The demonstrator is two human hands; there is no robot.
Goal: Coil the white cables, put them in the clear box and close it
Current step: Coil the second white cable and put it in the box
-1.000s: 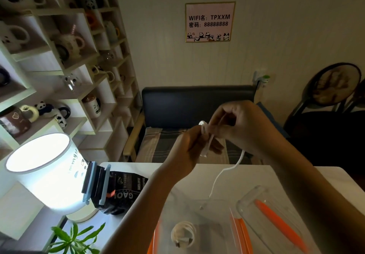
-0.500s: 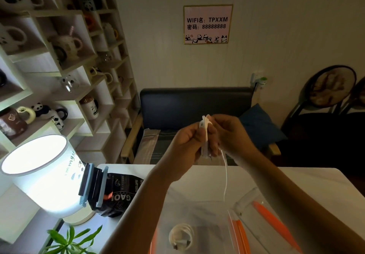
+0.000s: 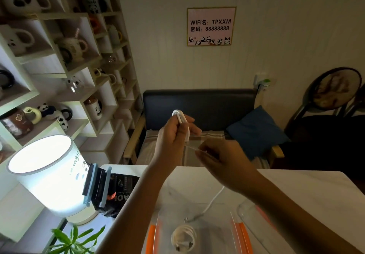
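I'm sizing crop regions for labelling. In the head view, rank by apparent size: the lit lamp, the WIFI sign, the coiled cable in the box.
1. Lit lamp, largest, though it sits nearest the camera.
2. WIFI sign, on the far wall.
3. Coiled cable in the clear box, smallest.

The white cable [image 3: 182, 118] looks like smooth, slightly glossy plastic, and the clear box [image 3: 199, 232] is transparent shiny plastic with orange parts. The table [image 3: 308, 186] has a smooth, pale, marble-like top. The bench back [image 3: 199, 105] looks like dark matt leather, and its arm [image 3: 134, 139] is light wood.
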